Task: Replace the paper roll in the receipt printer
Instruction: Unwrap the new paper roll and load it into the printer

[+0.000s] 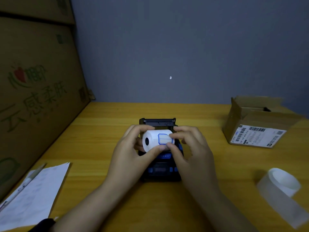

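Observation:
A white paper roll (153, 139) with blue-outlined labels hangs just above a small black and blue receipt printer (160, 169) in the middle of the wooden table. The printer's lid (157, 121) stands raised at the back. My left hand (132, 148) grips the roll's left end, its dark core hole facing me. My right hand (189, 146) pinches the roll's label edge between thumb and forefinger on the right side. Both hands cover the printer's paper bay.
An open cardboard box (254, 121) with shipping labels sits at the back right. A translucent strip with a white roll (282, 183) lies near right. Sheets of paper (35, 193) and a pen (31, 178) lie near left, beside tall cardboard cartons (36, 91).

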